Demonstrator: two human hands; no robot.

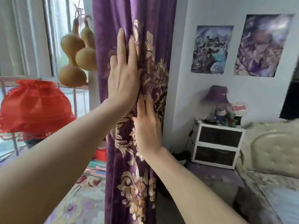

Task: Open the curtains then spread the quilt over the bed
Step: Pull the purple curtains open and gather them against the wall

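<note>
Both hands are on the purple curtain (113, 21), which hangs bunched in a tight column against the white wall (181, 78), just right of the window (59, 29), its gold embroidery running down the folds. The left hand (123, 78) is the higher one, palm flat on the fabric, fingers (121, 41) straight and pointing up, close together, gripping nothing. Just below it, the right hand (148, 130) presses the cloth too, fingers (142, 102) straight and narrow, their tips nearly at the left wrist. To the left, tan gourds (72, 75) hang beside the curtain edge, with a red frilly lampshade (34, 107) lower down. Over on the right, a white nightstand (218, 143) carries a purple lamp (216, 94), two posters (211, 49) above, and the bed (283, 191) with its cream tufted headboard (273, 152) sits at the frame edge.
</note>
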